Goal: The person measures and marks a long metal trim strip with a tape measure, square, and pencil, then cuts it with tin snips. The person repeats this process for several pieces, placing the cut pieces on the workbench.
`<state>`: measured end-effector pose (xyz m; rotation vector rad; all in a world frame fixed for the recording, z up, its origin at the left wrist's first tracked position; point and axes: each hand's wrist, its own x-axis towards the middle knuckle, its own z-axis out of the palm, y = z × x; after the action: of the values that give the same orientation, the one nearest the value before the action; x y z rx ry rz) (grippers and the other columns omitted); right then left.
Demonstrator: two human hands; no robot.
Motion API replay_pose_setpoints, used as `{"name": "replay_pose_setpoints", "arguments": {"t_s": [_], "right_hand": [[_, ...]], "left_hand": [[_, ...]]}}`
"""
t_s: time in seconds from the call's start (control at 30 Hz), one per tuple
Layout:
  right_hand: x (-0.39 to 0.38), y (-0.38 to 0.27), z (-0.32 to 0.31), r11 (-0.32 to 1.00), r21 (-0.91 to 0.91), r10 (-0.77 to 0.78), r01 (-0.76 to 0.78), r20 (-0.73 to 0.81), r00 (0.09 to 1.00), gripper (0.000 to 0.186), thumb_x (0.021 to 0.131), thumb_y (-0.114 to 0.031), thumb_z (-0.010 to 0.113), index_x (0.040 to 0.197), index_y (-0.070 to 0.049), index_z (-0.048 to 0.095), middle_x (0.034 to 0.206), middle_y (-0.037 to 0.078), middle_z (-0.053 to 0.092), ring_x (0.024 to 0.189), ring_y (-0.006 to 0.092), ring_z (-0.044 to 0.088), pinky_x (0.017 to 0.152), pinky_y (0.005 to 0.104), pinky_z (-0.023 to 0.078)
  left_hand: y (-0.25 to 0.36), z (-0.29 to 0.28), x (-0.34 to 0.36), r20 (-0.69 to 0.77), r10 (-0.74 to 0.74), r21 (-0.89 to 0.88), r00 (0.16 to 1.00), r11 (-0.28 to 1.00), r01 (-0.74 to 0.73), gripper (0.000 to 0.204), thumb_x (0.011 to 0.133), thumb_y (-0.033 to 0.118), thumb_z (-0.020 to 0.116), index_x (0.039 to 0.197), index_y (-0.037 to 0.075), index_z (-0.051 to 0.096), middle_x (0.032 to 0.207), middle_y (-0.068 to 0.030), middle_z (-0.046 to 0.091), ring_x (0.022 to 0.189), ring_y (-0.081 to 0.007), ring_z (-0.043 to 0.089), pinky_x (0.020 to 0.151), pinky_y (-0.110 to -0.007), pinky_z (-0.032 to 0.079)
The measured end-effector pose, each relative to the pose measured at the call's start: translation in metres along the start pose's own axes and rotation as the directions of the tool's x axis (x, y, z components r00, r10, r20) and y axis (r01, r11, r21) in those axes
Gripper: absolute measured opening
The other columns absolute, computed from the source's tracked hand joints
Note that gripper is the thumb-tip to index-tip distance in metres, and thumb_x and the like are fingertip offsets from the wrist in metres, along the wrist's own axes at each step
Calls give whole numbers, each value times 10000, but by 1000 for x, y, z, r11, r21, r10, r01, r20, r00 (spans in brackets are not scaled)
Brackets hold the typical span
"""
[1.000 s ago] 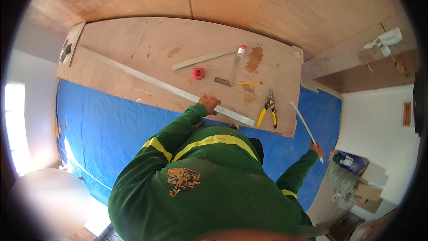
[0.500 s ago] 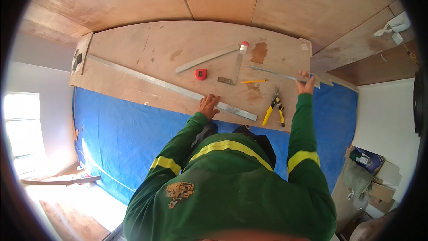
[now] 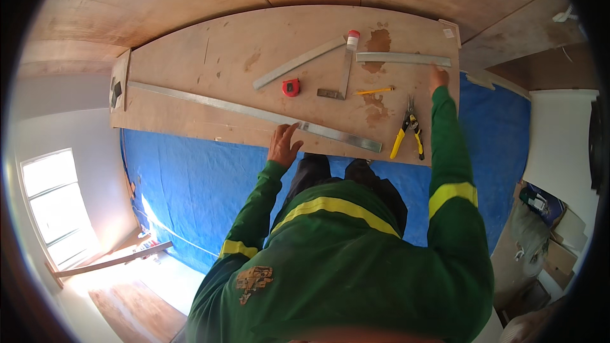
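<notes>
Rests left hand [image 3: 284,146] loosely unclenched, thumb apart, fingertips at the near edge of the long metal bar [image 3: 241,112], laid slantwise across the front of the wooden table [image 3: 184,67]. Has yellow-handled cutters [image 3: 412,117] near the front edge, right of that bar; next, a pencil [image 3: 375,91], tape measure [image 3: 291,87] and metal square [image 3: 346,75]. Farther out, has right hand [image 3: 438,76] at the right end of a short metal bar [image 3: 400,58] on the table; cannot tell whether gripping or merely touching. Leftward, has another metal bar [image 3: 298,62], slanting toward a red-capped container [image 3: 353,40].
</notes>
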<state>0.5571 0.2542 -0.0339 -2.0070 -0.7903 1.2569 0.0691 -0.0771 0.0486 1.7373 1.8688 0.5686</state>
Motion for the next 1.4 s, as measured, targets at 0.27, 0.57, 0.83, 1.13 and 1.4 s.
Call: {"name": "replay_pose_setpoints", "arguments": {"t_s": [0.27, 0.57, 0.83, 1.13, 1.4], "right_hand": [[-126, 50, 116, 227, -551, -700, 803, 481, 528, 385, 914, -107, 773, 1293, -100, 710, 1360, 112, 669, 1311, 352, 608, 1052, 488, 518], [-164, 49, 117, 247, -749, -572, 615, 400, 716, 90, 1037, -159, 615, 1098, -95, 624, 1258, 157, 712, 1152, 360, 683, 884, 554, 546], [-340, 89, 125, 970, -51, -229, 236, 113, 967, 287, 1021, -271, 741, 1116, -5, 690, 1019, 149, 753, 901, 249, 709, 813, 413, 567], [-435, 121, 153, 934, 246, 170, -258, 330, 929, 341, 1031, -304, 759, 1114, 26, 737, 914, 60, 722, 736, 122, 652, 656, 288, 536], [-420, 151, 126, 947, 189, 113, -261, 564, 818, 252, 996, -266, 795, 1090, -40, 736, 831, 22, 664, 570, 103, 531, 504, 289, 428]], "left_hand": [[-32, -8, 93, -119, 141, 81, 983, 988, -132, 692, 862, 144, 861, 1496, 79, 590, 1379, -226, 585, 1283, -446, 576, 1095, -510, 491], [-86, 9, 190, 181, 184, 180, 966, 960, -216, 836, 755, 270, 948, 1469, 89, 552, 1438, -183, 570, 1324, -437, 555, 1096, -532, 490], [-55, 11, 135, 595, 215, -589, 774, 772, 238, 421, 924, 219, 744, 1298, 57, 641, 1060, -106, 640, 979, -232, 647, 881, -397, 541], [14, 23, 1, 635, 332, -477, 698, 879, 16, 891, 941, 571, 811, 1533, 63, 380, 1117, -209, 712, 1049, -344, 717, 963, -445, 554], [18, -1, -6, 690, 208, -137, 693, 978, -158, 904, 901, 636, 813, 1544, 110, 457, 1129, -273, 728, 1099, -451, 721, 968, -503, 563]]}}
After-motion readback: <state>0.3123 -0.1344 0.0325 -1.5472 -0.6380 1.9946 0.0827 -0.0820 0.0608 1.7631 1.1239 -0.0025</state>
